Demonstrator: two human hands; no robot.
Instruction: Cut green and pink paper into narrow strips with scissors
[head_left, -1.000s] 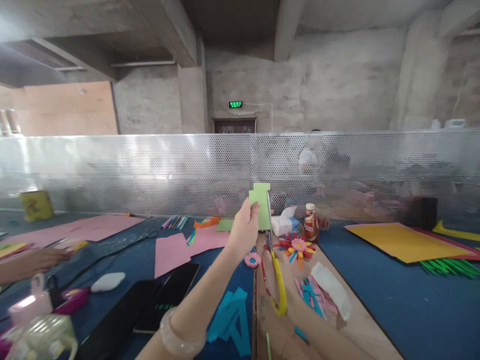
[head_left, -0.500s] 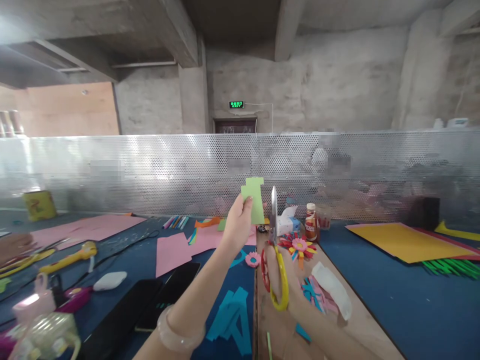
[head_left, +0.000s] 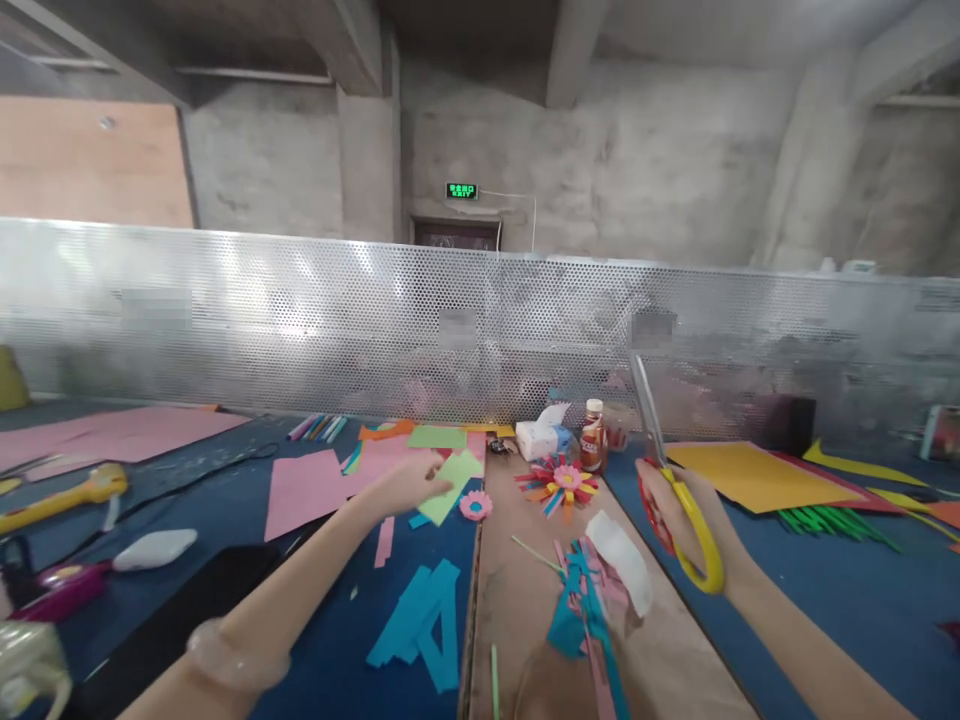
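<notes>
My left hand (head_left: pixel 411 484) reaches over the blue table with its fingers on a light green paper piece (head_left: pixel 452 487), beside a small pink paper flower (head_left: pixel 475 505). Raised at the right, my right hand (head_left: pixel 679 510) is wrapped round the handles of yellow and red scissors (head_left: pixel 701 540), whose blades point up. Blue paper strips (head_left: pixel 421 620) lie below my left arm. A colourful strip flower (head_left: pixel 562 482) rests on the brown board (head_left: pixel 517 560) between my hands.
Pink sheets (head_left: pixel 304 490) lie left. A tissue pack (head_left: pixel 541 438) and bottle (head_left: pixel 593 437) stand at the back. On the right are orange sheets (head_left: pixel 757 475) and green strips (head_left: pixel 832 522). A perforated metal panel (head_left: pixel 337 320) runs behind.
My left hand has come down to the table with the green paper. My right hand has moved right with the scissors, and more of the strips on the board now show.
</notes>
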